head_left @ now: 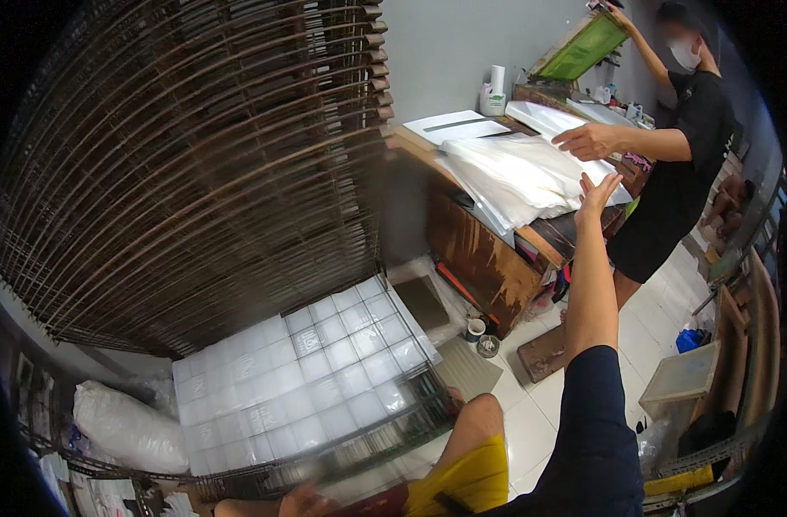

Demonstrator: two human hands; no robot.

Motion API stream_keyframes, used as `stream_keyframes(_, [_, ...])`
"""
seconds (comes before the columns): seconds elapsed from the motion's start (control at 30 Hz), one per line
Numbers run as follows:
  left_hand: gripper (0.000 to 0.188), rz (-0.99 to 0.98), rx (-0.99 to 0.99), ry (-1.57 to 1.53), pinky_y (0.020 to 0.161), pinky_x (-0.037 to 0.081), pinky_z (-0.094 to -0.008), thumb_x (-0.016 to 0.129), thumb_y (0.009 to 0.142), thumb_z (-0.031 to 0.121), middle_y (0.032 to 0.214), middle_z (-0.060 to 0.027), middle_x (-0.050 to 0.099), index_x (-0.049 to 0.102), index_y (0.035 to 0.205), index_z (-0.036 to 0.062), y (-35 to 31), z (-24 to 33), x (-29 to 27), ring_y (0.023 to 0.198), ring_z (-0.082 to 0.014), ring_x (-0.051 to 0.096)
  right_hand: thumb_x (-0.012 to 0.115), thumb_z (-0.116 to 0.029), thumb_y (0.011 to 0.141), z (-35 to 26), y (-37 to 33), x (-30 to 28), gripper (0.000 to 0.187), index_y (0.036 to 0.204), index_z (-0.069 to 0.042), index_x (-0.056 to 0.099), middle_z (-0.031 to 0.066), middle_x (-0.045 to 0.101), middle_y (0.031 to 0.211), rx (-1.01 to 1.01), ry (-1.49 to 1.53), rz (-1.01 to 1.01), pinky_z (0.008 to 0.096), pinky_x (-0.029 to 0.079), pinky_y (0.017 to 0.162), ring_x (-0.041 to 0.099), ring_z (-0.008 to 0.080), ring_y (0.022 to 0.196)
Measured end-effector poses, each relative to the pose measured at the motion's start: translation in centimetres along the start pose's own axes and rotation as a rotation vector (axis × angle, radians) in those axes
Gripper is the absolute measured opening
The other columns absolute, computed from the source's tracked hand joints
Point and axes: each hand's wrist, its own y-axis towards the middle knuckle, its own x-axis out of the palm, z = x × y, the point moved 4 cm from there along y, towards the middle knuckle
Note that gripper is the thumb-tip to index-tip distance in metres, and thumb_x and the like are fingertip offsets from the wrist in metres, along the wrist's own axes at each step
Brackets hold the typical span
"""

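The right arm [593,284] reaches out nearly straight; the right hand [599,191], fingers spread, is at the edge of translucent sheets [510,168] heaped on the wooden table [480,258]; the left hand's state I can't tell

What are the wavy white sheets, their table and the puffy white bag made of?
The sheets look like thin, glossy plastic: shiny and rippled, though maybe paper. The table seems wooden and dull: brown, with worn, pale patches. The bag is probably soft plastic: wrinkled, with a slight shine.
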Motion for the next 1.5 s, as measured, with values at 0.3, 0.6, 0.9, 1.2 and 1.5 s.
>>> stream_keyframes(0.3, [0.056, 0.077, 0.294, 0.518, 0.084, 0.048, -0.0354, 0.070, 0.079, 0.031, 0.105, -0.0166, 0.062, 0.050, 0.122, 0.0022, 2.3, 5.1, 1.0, 0.097, -0.0260, 0.060, 0.054, -0.058, 0.081, 1.7, 1.0, 1.2, 0.060, 0.103, -0.003, 0.067, 0.0151, 0.065, 0.098, -0.099, -0.396, 0.037, 0.0362, 0.043, 0.082, 0.059, 0.0242, 0.091])
stream_keyframes(0.6, [0.050, -0.272, 0.329, -0.013, 0.089, 0.045, -0.0330, 0.066, 0.084, 0.031, 0.111, -0.0100, 0.058, 0.050, 0.124, 0.0060, 8.2, 16.4, 10.7, 0.104, -0.0169, 0.054, 0.055, 0.000, 0.080, -18.1, -10.6, 10.7, 0.031, 0.111, -0.002, 0.053, 0.0061, 0.056, 0.103, -0.748, -0.173, -0.316, 0.0221, 0.044, 0.065, 0.053, 0.0092, 0.078])
stream_keyframes(0.9, [0.093, -1.199, -0.025, -0.986, 0.097, 0.037, -0.0438, 0.023, 0.074, 0.082, 0.132, -0.0126, 0.043, 0.033, 0.138, 0.0143, 7.9, 28.6, 21.1, 0.118, -0.0291, 0.044, 0.055, -0.015, 0.079, -32.5, -23.0, 13.7, 0.043, 0.120, -0.003, 0.056, 0.0126, 0.058, 0.112, -0.778, -0.344, -0.761, 0.0255, 0.050, 0.075, 0.059, 0.0145, 0.087])
stream_keyframes(1.2, [0.068, -1.645, 0.227, -1.825, 0.090, 0.047, -0.0394, 0.043, 0.088, 0.055, 0.128, -0.0165, 0.048, 0.037, 0.133, 0.0052, 8.4, 25.2, 15.3, 0.112, -0.0280, 0.054, 0.061, -0.025, 0.072, -32.5, -33.5, 12.7, 0.064, 0.131, -0.007, 0.044, 0.0123, 0.049, 0.126, -0.614, -0.420, -1.144, 0.0324, 0.045, 0.091, 0.052, 0.0206, 0.109])
stream_keyframes(1.5, [0.036, 0.085, 0.200, -1.380, 0.094, 0.041, -0.0347, 0.058, 0.080, 0.016, 0.110, -0.0077, 0.059, 0.054, 0.113, 0.0020, 9.5, 8.7, -8.7, 0.105, -0.0202, 0.056, 0.052, 0.002, 0.067, -13.0, -47.4, 14.7, 0.050, 0.116, -0.004, 0.053, 0.0054, 0.057, 0.108, 0.117, -0.315, -1.265, 0.0258, 0.041, 0.083, 0.053, 0.0143, 0.095])
